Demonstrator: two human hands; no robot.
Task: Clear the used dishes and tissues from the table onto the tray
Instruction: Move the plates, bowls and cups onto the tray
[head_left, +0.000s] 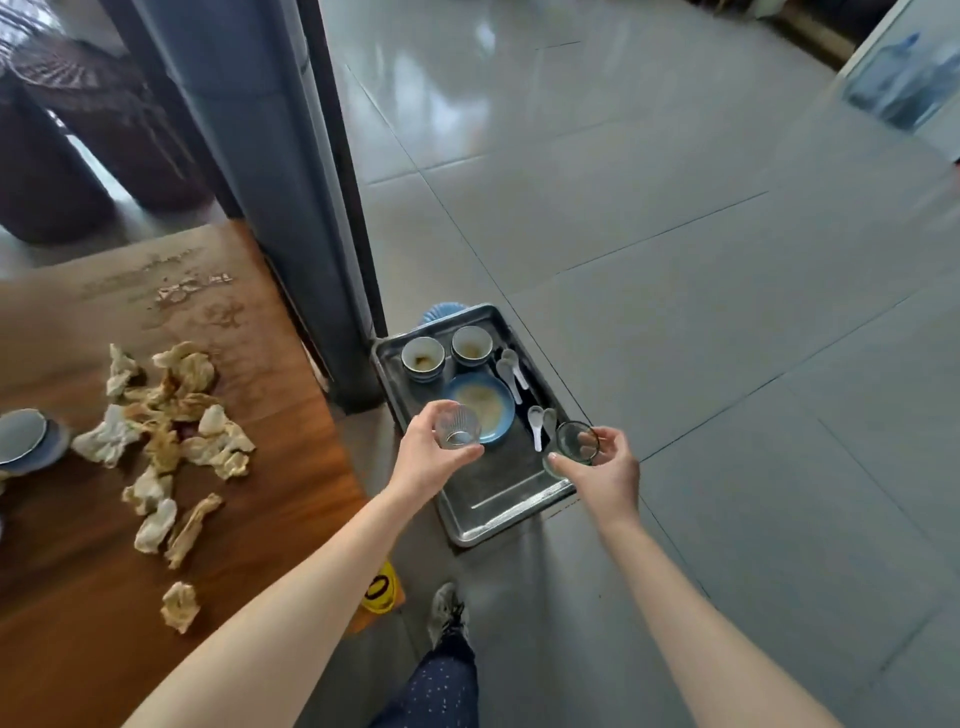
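The left hand (428, 460) holds a ribbed glass (458, 427), with the thumb and fingers curled round its sides; the glass is above the near half of the tray (498, 493), just in front of the blue plate (480, 408). The right hand (610, 470) pinches a second glass (574, 442) by its rim and wall, tilted so that its mouth faces the camera; this glass is over the tray's right edge.

The metal tray sits low beside the desk (249, 519), over the tiled floor (727, 312); whether it rests on the floor or on something under it cannot be told. At its far end two bowls (423, 358) stand side by side, both smeared inside; the blue plate lies just nearer, with a pale residue on it; four white spoons (506, 371) lie in two pairs along the right side; the near part of the tray is bare metal.

On the wooden desk to the left lie many crumpled, stained tissues (161, 431) in a loose heap, with one apart near the front edge; at the far left edge are more dishes (23, 436), a pale one on a blue one. A dark pillar (270, 156) stands behind the desk's corner; a shoe (447, 613) shows below the tray.
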